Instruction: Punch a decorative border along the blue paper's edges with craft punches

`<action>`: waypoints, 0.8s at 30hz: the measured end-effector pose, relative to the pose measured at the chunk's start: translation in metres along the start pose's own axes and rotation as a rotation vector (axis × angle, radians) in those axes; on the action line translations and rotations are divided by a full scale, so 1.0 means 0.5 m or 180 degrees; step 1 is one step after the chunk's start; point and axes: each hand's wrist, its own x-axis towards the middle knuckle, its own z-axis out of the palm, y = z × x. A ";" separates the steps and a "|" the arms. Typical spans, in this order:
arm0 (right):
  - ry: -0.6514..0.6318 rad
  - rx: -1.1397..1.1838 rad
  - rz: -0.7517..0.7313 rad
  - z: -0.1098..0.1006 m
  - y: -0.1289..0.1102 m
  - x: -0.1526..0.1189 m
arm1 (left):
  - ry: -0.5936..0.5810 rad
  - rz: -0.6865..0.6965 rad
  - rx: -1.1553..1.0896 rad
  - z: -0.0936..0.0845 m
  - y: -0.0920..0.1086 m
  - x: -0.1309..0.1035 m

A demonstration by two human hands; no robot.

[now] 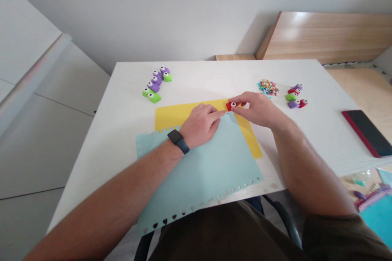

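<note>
A red punch (228,107) is held at the far right corner of a light blue sheet (226,151), its eye-like button turned up. It is pinched between the thumb and fingers of the right hand (257,108); the left hand (200,124) is laid on the sheet, nothing gripped, its index finger stretched to that corner. The step in hand seems to be edge punching — cut-outs are seen along the near edge and part of the far one. For the next press, the paper would need to be kept flat and squarely seated. Whether paper lies in the slot cannot be told; it is hidden by fingers. A yellow sheet (171,116) is partly covered beneath. Farther out, confetti (268,87) is heaped, its separate shapes too small to make out — and a dark notebook (367,132) is cut off at the right.
</note>
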 end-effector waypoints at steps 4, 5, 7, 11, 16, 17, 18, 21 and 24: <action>0.0037 -0.0085 -0.0070 0.001 -0.001 0.000 | 0.0002 -0.0005 -0.0035 -0.001 0.000 0.001; 0.0045 -0.0108 -0.0078 0.001 0.000 0.000 | -0.0005 -0.0013 -0.0047 -0.001 0.000 0.001; 0.0055 -0.0147 -0.0088 0.002 0.002 0.000 | -0.0014 -0.0026 -0.0068 -0.002 0.001 0.001; 0.0072 -0.0154 -0.0130 0.004 0.007 0.000 | -0.0013 -0.0028 -0.0072 -0.001 0.000 0.000; 0.0092 -0.0132 -0.0205 0.006 0.011 0.000 | -0.0016 -0.0011 -0.0050 -0.001 -0.001 0.000; 0.0095 -0.0136 -0.0218 0.007 0.011 0.000 | -0.0015 -0.0012 -0.0047 0.000 -0.001 0.000; 0.0093 -0.0142 -0.0224 0.007 0.011 0.000 | -0.0015 -0.0013 -0.0047 0.000 -0.001 0.000; 0.0089 -0.0151 -0.0206 0.007 0.010 0.001 | -0.0017 -0.0026 -0.0054 0.000 -0.001 0.000; 0.0068 -0.0153 -0.0187 0.007 0.009 0.001 | -0.0023 -0.0024 -0.0068 0.000 -0.002 -0.001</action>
